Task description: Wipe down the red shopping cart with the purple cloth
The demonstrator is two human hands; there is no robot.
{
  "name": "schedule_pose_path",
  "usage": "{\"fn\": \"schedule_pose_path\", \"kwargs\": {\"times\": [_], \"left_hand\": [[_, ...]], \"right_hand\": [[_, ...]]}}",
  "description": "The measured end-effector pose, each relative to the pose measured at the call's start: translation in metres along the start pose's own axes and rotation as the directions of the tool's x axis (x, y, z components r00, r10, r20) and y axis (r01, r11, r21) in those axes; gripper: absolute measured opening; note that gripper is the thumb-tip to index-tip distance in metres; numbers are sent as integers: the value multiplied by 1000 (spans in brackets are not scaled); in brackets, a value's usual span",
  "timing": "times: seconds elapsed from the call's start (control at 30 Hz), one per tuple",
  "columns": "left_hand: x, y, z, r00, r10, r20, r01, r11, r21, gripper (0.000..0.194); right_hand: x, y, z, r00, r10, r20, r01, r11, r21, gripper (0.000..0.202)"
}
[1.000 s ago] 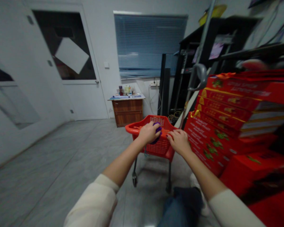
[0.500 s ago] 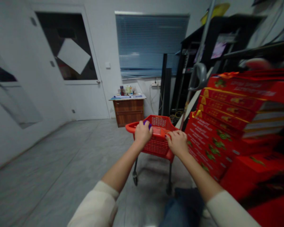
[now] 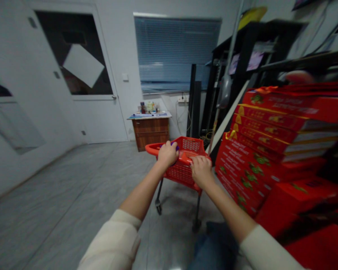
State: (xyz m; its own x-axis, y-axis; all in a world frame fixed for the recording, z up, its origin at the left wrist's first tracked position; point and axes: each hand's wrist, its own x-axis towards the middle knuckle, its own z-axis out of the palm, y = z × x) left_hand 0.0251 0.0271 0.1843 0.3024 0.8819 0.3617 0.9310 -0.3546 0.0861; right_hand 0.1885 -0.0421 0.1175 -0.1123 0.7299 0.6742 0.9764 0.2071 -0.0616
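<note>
A red plastic shopping cart (image 3: 180, 174) on grey legs with casters stands in front of me at arm's length. The fingers of my left hand (image 3: 168, 153) are wrapped over its handle, left of the middle. Something purple (image 3: 175, 146) shows beside that hand's fingers; I cannot make out what it is. My right hand (image 3: 202, 168) grips the same handle near its right end, fingers curled over the top. Both arms reach forward. The inside of the basket is partly hidden behind my hands.
Red printed cartons (image 3: 250, 165) are stacked close on the right. A grey pole (image 3: 224, 90) and a black rack (image 3: 242, 56) rise behind them. Against the far wall stands a brown wooden cabinet (image 3: 150, 133) with small bottles on top. A white door (image 3: 101, 120) is at the left.
My hands and the cart have shifted slightly left in the view, the right hand most. The pole's grey hooked piece has turned edge-on. Both hands keep hold of the handle.
</note>
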Motion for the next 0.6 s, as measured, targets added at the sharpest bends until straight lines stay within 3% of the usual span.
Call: {"fn": "schedule_pose_path", "kwargs": {"times": [0.1,0.17,0.23,0.3,0.37,0.47,0.53,0.6], "left_hand": [[-3,5,2,980,198,29,-195,978,-76,35],[1,-8,0,947,318,45,-305,936,-177,38],[7,-28,-2,939,340,41,-320,914,-248,39],[13,-45,-5,965,260,45,-240,937,-255,36],[16,-52,-7,992,117,56,-104,974,-203,34],[12,-36,-11,994,-81,67,86,993,-82,35],[3,-14,-10,991,-116,63,118,993,-22,37],[-7,9,-8,998,-37,45,37,999,0,35]], "right_hand": [[-2,-8,3,998,-51,-28,53,997,65,38],[-8,-4,4,994,-58,-88,69,990,121,43],[-16,10,9,986,-8,-169,35,986,160,49],[-24,30,18,975,75,-207,-36,982,186,63],[-30,54,31,984,118,-132,-85,968,234,79],[-26,81,47,981,158,115,-187,929,319,90],[-17,90,50,951,181,249,-263,898,352,101],[-6,92,46,939,144,312,-269,873,407,108]]}}
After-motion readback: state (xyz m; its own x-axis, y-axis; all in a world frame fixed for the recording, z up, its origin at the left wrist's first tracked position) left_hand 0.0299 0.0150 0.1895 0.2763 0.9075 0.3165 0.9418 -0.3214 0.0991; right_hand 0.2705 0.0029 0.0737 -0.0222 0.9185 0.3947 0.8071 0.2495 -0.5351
